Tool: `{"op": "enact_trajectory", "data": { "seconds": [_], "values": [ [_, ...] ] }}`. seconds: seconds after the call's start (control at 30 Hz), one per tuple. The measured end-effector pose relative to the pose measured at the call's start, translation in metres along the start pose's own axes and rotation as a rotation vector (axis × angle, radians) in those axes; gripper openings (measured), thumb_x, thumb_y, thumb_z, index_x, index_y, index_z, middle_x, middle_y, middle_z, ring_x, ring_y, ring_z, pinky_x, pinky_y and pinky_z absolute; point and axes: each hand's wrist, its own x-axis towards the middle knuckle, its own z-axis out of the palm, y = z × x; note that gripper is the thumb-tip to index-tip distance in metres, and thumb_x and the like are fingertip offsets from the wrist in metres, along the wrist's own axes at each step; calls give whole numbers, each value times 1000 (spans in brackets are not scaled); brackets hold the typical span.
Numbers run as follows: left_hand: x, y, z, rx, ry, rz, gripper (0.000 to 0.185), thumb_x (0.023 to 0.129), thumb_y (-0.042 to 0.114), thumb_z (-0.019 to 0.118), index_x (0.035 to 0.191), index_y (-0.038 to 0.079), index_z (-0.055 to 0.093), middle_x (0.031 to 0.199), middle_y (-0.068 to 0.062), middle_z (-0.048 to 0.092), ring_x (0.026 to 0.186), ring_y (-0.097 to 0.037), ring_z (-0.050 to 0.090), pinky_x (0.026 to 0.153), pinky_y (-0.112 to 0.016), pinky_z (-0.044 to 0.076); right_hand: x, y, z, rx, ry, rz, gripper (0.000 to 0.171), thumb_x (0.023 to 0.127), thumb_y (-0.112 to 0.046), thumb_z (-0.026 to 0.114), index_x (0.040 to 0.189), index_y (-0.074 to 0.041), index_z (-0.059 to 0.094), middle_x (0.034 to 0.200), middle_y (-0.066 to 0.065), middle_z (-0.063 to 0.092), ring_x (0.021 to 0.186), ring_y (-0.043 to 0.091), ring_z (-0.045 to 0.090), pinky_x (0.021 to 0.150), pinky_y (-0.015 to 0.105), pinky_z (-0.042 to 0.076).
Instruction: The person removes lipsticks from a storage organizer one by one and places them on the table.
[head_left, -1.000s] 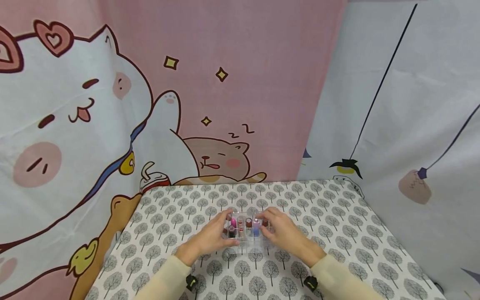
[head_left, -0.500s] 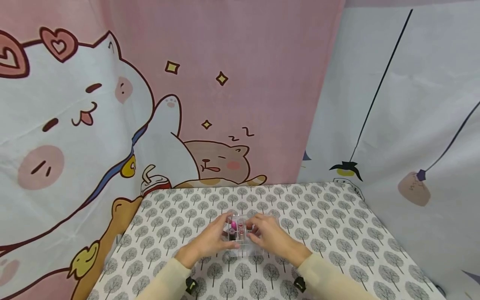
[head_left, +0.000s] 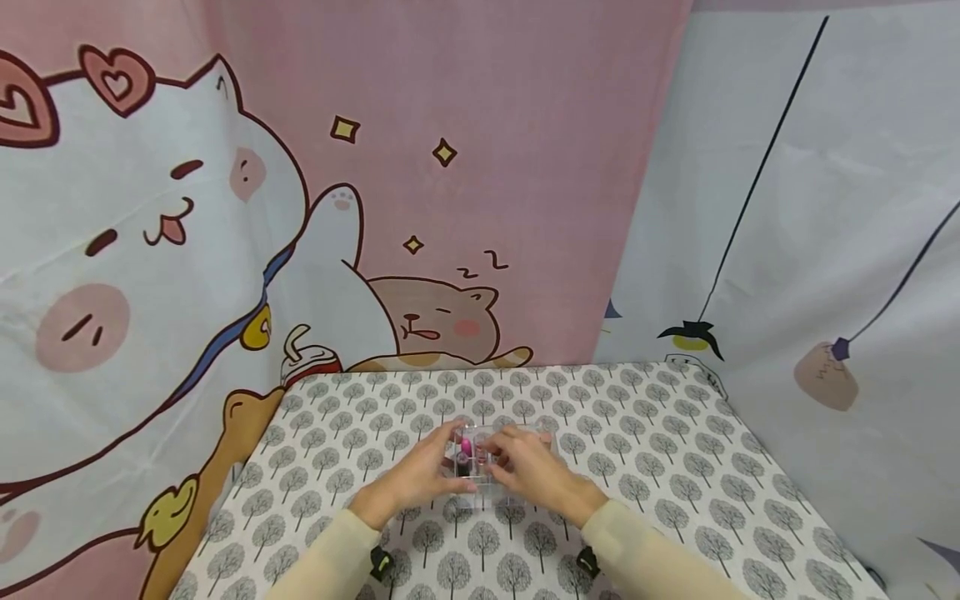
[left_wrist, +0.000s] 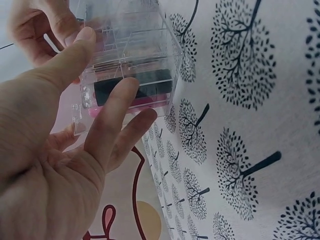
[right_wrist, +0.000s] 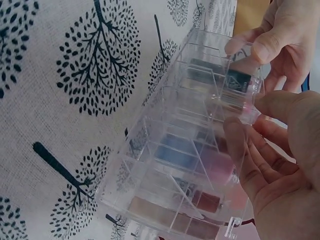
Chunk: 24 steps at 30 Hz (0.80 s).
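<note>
A clear plastic makeup organizer (head_left: 491,500) with divided compartments stands on the tablecloth, holding several lip tubes upright. My left hand (head_left: 427,467) grips its left end, thumb at the front and fingers behind. Over the middle of the organizer, my right hand (head_left: 528,467) pinches the top of a clear-ended lip tube (right_wrist: 248,112) between thumb and forefinger. In the right wrist view a black tube (right_wrist: 239,80) sits near the left hand, and a blue-based tube (right_wrist: 175,151) sits further along. A bright pink tube (head_left: 467,447) shows beside the left fingers. My right hand partly hides the right-hand compartments.
A white tablecloth (head_left: 645,500) with grey trees covers the table. Behind it hangs a pink curtain (head_left: 525,167) with cartoon cats, and a pale curtain (head_left: 787,208) hangs at the right.
My right hand has moved left over the organizer, from its right end to the tubes near the middle. My left hand has stayed at the left end.
</note>
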Motion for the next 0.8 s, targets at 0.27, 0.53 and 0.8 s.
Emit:
{"op": "enact_trajectory", "data": {
  "seconds": [0.27, 0.53, 0.8],
  "values": [
    [0, 4, -2, -2, -1, 2, 119, 91, 32, 101, 184, 13, 28, 171, -29, 55, 130, -41, 79, 109, -58, 70, 5, 1, 6, 42, 13, -6, 36, 103, -8, 88, 137, -1, 79, 124, 13, 82, 96, 16, 81, 80, 12, 65],
    [0, 8, -2, -14, -8, -2, 120, 92, 29, 101, 183, 10, 27, 174, -32, 51, 132, -43, 79, 111, -60, 68, 9, 2, 11, 40, 35, -51, 28, 100, -6, 91, 126, -1, 80, 117, 13, 85, 90, 12, 80, 78, 15, 67],
    [-1, 6, -1, -34, -9, -8, 119, 91, 27, 101, 183, 9, 28, 172, -31, 53, 131, -43, 78, 110, -59, 69, 10, 2, 13, 92, 11, -35, 24, 101, -4, 89, 123, -2, 79, 115, 13, 85, 91, 9, 80, 80, 10, 64]
  ]
}}
